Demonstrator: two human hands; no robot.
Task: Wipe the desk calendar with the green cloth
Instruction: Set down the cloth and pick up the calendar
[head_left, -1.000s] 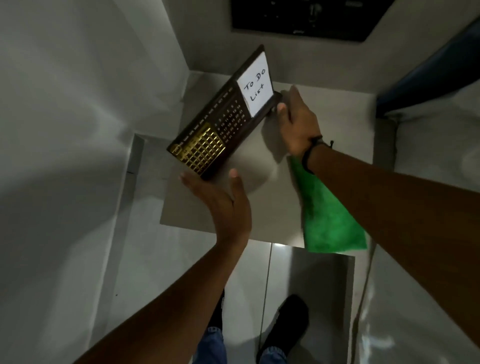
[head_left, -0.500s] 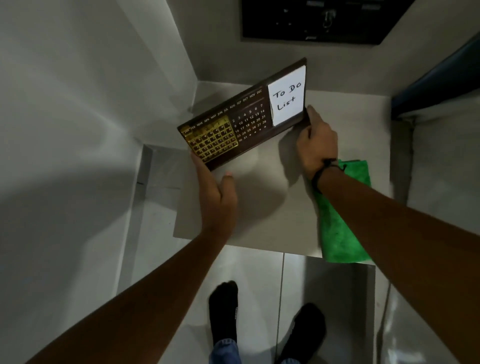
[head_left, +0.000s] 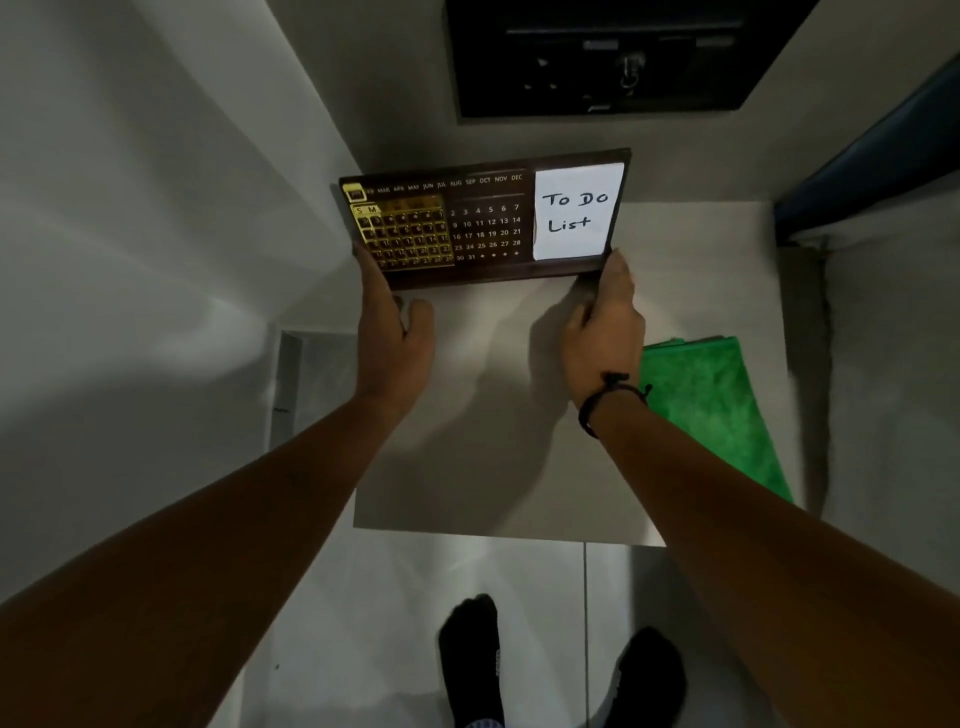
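The desk calendar (head_left: 488, 223) is a dark wooden board with a gold date frame on its left and a white "To Do List" note on its right. It stands nearly square to me at the back of the small grey table (head_left: 483, 467). My left hand (head_left: 392, 338) grips its lower left corner. My right hand (head_left: 605, 327) grips its lower right corner, a black band on the wrist. The green cloth (head_left: 711, 410) lies folded on the table's right side, beside my right forearm and partly hidden by it.
A dark wall panel (head_left: 613, 57) hangs above the table. A white wall rises on the left, and a blue surface (head_left: 883, 166) sits at the upper right. My feet in black socks (head_left: 472, 654) stand on the tiled floor below the table's front edge.
The calendar has turned from a steep diagonal to nearly level and facing me. My left hand took hold of its left corner. The cloth stayed where it was on the table.
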